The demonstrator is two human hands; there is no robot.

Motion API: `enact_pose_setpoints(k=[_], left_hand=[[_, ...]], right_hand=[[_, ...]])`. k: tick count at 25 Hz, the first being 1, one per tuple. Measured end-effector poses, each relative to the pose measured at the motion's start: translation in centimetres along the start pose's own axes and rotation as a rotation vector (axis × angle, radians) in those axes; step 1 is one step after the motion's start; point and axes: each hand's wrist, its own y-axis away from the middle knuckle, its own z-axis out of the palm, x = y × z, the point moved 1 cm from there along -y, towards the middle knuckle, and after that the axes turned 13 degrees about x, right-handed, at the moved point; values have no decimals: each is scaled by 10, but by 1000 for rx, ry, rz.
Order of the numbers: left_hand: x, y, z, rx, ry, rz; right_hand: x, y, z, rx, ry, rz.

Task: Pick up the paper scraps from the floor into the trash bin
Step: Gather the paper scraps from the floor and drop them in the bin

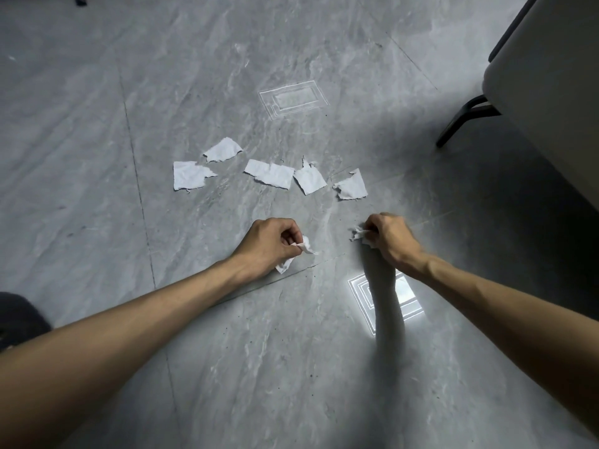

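Note:
Several torn white paper scraps lie in a loose row on the grey floor: one at the left (189,179), one behind it (223,150), a long one in the middle (269,174), one beside it (310,179) and one at the right (352,187). My left hand (270,244) is closed on a crumpled white scrap (299,252) just above the floor, nearer to me than the row. My right hand (387,238) is closed on another crumpled scrap (359,234). No trash bin is in view.
A pale table top (551,79) with a black metal leg (460,119) stands at the upper right. A dark shape (19,314) sits at the left edge near my left arm. Bright ceiling-light reflections show on the glossy tiles (408,296).

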Motion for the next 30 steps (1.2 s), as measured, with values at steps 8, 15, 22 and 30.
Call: enact_pose_setpoints(k=[8, 15, 22, 30], left_hand=[[40, 17, -90, 29, -155, 120], [45, 90, -280, 397, -350, 123], [-88, 228, -359, 642, -342, -429], [-157, 297, -368, 752, -369, -725]], right_hand=[[-93, 19, -12, -109, -477, 193], [-292, 31, -1, -455, -648, -32], [-490, 64, 13, -606, -764, -417], [-582, 113, 86, -602, -446, -829]])
